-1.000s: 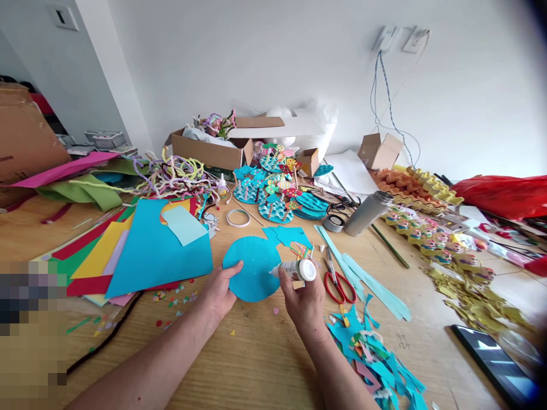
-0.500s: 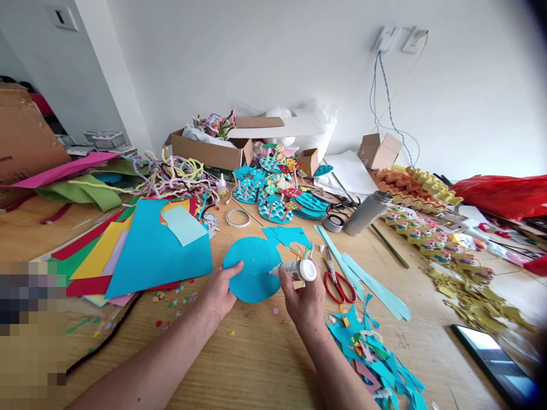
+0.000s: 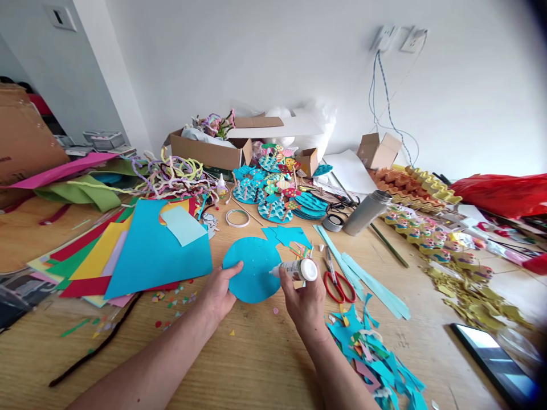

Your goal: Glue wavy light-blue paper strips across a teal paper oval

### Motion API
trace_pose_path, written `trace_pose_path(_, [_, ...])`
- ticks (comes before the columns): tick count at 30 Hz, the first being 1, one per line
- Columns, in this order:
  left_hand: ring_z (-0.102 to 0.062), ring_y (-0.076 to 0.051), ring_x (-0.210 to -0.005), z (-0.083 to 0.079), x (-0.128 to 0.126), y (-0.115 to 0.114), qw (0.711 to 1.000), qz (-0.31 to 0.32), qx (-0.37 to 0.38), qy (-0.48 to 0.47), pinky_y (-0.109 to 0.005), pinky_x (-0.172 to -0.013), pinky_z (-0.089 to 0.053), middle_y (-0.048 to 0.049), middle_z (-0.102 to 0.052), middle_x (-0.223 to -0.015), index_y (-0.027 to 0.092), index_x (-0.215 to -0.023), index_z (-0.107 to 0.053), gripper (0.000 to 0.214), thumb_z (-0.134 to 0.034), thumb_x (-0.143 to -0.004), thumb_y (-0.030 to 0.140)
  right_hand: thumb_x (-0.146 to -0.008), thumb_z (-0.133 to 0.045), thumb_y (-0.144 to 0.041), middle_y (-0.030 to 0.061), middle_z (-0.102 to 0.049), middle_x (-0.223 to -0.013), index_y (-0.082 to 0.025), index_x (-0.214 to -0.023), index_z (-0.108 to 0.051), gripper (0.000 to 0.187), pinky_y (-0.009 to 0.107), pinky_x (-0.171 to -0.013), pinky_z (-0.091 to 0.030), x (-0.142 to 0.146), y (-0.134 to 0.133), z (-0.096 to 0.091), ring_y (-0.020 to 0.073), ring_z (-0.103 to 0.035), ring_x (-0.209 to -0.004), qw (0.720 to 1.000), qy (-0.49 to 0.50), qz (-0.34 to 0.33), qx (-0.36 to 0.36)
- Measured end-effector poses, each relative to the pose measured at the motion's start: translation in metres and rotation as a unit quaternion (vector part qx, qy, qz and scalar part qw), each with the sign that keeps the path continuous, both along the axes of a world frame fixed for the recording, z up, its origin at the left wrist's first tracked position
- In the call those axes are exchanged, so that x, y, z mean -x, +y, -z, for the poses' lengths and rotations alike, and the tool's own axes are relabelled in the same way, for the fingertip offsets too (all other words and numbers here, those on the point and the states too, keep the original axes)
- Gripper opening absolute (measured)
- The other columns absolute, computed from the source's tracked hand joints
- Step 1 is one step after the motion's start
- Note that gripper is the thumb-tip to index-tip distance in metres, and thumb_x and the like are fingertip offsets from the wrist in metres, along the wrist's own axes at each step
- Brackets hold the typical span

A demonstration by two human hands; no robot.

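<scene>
A round blue paper disc (image 3: 252, 270) is pinched at its left edge by my left hand (image 3: 222, 287), thumb on top. Small pale dots show on its face. My right hand (image 3: 306, 296) is closed round a white glue bottle (image 3: 294, 270), which lies tilted sideways with its nozzle pointing left over the disc's right part. Whether the nozzle touches the paper I cannot tell. Blue paper offcuts (image 3: 288, 236) lie just behind the disc. Red-handled scissors (image 3: 337, 282) rest to the right of my right hand.
Coloured paper sheets (image 3: 162, 256) are stacked at left, with pipe cleaners (image 3: 171, 173) behind. A tape roll (image 3: 237, 217), decorated blue crafts (image 3: 273, 208) and a grey metal bottle (image 3: 367, 213) stand farther back. Blue scraps (image 3: 380, 364) and a phone (image 3: 491, 364) lie at right.
The blurred patch at the lower left edge is gone, and the table and a dark object show there now. Both hands, the disc and the glue bottle are almost unmoved.
</scene>
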State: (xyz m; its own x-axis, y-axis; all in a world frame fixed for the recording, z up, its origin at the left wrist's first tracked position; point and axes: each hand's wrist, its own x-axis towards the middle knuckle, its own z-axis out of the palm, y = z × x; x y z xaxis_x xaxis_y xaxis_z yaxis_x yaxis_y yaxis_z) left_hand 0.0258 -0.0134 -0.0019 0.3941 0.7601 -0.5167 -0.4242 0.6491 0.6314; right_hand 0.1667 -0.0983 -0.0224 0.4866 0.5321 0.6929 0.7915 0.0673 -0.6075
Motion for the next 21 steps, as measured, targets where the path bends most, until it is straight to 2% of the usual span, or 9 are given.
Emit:
trace_pose_path(7, [-0.069,-0.030,-0.091,0.003,0.001,0.001,1.000,-0.003,0.002,0.005,-0.043,-0.082,-0.057,-0.0184,-0.072,-0.099,0.006,-0.110,-0.063,0.030,-0.063,-0.081,0.010,-0.083,-0.059,-0.040,-0.0006,-0.053,-0.065,-0.017,-0.081,-0.053,0.024,0.023,-0.041,-0.036,-0.002,0.000,-0.010,0.0118,-0.048,-0.050,0.998,-0.010,0.059,-0.028])
trace_pose_path(12, [-0.069,-0.030,-0.094,0.005,0.001,0.003,1.000,0.000,-0.005,0.015,-0.043,-0.082,-0.057,-0.0191,-0.071,-0.104,0.007,-0.114,-0.062,0.032,-0.062,-0.082,0.012,-0.084,-0.056,-0.039,0.0001,-0.053,-0.069,-0.018,-0.080,-0.050,0.022,0.025,-0.049,-0.039,-0.007,0.001,-0.016,0.0127,-0.048,-0.057,0.994,-0.045,0.086,-0.041])
trace_pose_path(21, [-0.069,-0.028,-0.093,-0.001,0.001,0.002,0.999,-0.021,-0.005,0.033,-0.041,-0.084,-0.057,-0.0163,-0.073,-0.099,0.007,-0.112,-0.064,0.030,-0.060,-0.082,0.007,-0.084,-0.057,-0.034,-0.0034,-0.049,-0.067,-0.020,-0.079,-0.046,0.018,0.024,-0.051,-0.038,-0.009,0.001,-0.018,0.0116,-0.046,-0.055,0.994,-0.076,0.074,-0.038])
